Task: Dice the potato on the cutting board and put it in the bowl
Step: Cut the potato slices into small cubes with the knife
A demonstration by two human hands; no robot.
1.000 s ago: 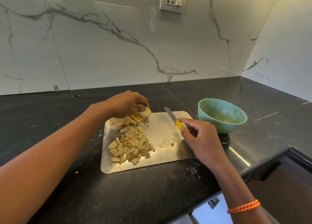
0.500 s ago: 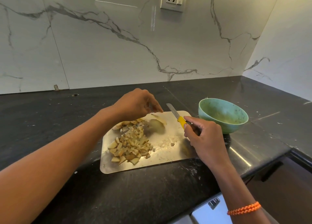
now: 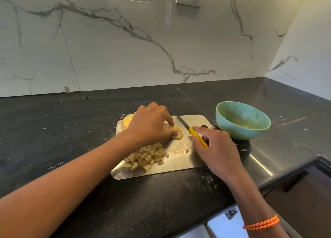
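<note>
A potato slice [image 3: 176, 132] lies flat near the middle of the steel cutting board [image 3: 194, 159], pinned by the left hand [image 3: 152, 125], whose thumb and fingertips curl onto it. The diced pile [image 3: 146, 158] sits toward the board's near left corner, the uncut piece [image 3: 127, 121] at its far left edge. The right hand [image 3: 217, 148] grips the yellow-handled knife [image 3: 192, 130], blade flat on the board. The green bowl [image 3: 242, 120] stands just beside the board's far right corner.

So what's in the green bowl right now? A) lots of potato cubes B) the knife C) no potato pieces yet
C: the green bowl holds no potato pieces; the diced potato sits piled on the cutting board.
</note>
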